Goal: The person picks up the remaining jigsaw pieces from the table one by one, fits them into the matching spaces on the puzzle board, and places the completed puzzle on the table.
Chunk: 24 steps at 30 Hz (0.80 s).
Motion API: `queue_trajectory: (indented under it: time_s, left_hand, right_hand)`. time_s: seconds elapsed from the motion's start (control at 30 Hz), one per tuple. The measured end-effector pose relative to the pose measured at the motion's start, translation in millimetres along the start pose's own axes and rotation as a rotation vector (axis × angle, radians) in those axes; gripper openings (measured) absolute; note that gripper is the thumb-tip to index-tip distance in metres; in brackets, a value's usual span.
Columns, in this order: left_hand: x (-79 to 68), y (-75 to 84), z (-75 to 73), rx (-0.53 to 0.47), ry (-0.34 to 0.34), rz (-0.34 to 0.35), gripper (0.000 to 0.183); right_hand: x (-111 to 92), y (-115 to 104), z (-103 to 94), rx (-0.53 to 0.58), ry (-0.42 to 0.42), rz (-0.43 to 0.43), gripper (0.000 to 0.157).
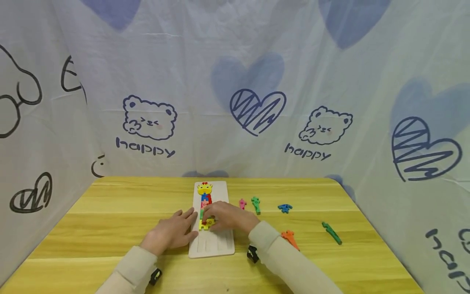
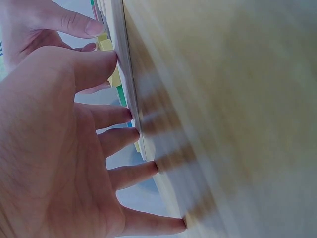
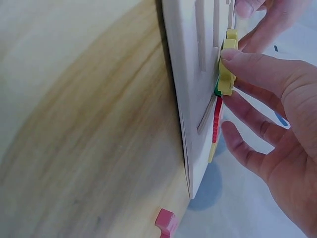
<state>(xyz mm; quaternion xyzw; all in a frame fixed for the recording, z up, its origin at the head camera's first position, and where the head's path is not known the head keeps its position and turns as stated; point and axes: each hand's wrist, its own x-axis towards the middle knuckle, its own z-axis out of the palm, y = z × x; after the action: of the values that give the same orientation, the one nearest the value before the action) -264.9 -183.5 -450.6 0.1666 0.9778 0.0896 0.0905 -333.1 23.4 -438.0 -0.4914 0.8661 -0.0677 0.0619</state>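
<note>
A pale wooden puzzle board point(image 1: 220, 185) lies lengthwise on the table, with recessed slots at its near end. A yellow giraffe head point(image 1: 205, 188) fills its far end, and blue, red, pink and green pieces form a column below it. My right hand point(image 1: 227, 216) pinches a yellow puzzle piece point(image 3: 227, 69) between thumb and fingers, low over the near part of this column. In the right wrist view the piece stands above the board's surface. My left hand point(image 1: 172, 230) has its fingers spread, thumb and fingertips along the board's left edge.
Right of the board lie a small pink piece point(image 1: 242, 203), a green piece point(image 1: 256, 205) and a blue piece point(image 1: 284, 208). Nearer are an orange piece point(image 1: 290, 238), partly behind the right sleeve, and a long green piece point(image 1: 332, 233). A printed cloth point(image 1: 198, 134) hangs behind the table.
</note>
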Motion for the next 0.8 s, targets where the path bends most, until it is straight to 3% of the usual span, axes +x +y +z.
queue_trajectory:
  time_s: [0.5,0.8]
  left_hand:
    - [1.7,-0.6,2.3,0.008,-0.015,-0.015,0.069]
    - [0.5,-0.2,0.0,0.003,-0.013,-0.015,0.069]
  right_hand:
    - [-0.6,5.6,1.0,0.074,0.009,0.001,0.029]
    - [-0.5,6.8,3.0,0.062,0.025,0.002,0.031]
